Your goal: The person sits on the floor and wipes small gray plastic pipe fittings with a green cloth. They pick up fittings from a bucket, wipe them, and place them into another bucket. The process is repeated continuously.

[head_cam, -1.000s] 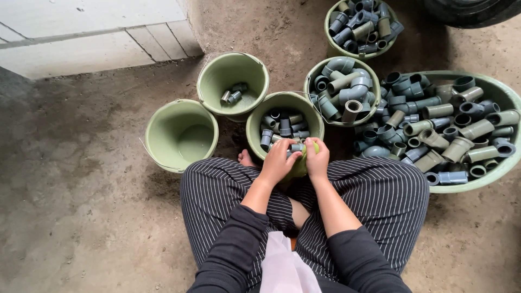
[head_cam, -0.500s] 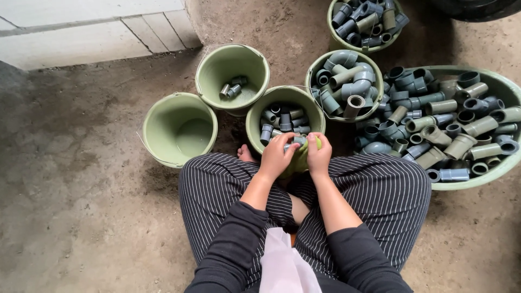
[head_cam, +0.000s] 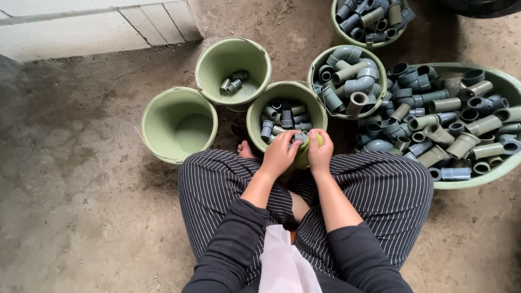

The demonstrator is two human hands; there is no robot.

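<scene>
I sit on the ground with striped trousers, both hands together at the near rim of a green bucket (head_cam: 255, 116) holding several small grey pipe fittings. My left hand (head_cam: 279, 154) and my right hand (head_cam: 320, 152) close around a small grey pipe fitting (head_cam: 300, 139) between them; a yellow-green bit shows by my right fingers. The fitting is mostly hidden by my fingers.
An empty green bucket (head_cam: 157, 103) stands to the left, another green bucket (head_cam: 209, 54) with a few fittings behind it. A bucket of elbow fittings (head_cam: 317, 62), a wide green basin (head_cam: 504, 81) of larger fittings and a further bucket (head_cam: 339, 35) lie to the right. A concrete step (head_cam: 81, 27) runs along the top left.
My hands stay together at the middle bucket's near rim, shifting only slightly around the fitting. The view has drifted a little.
</scene>
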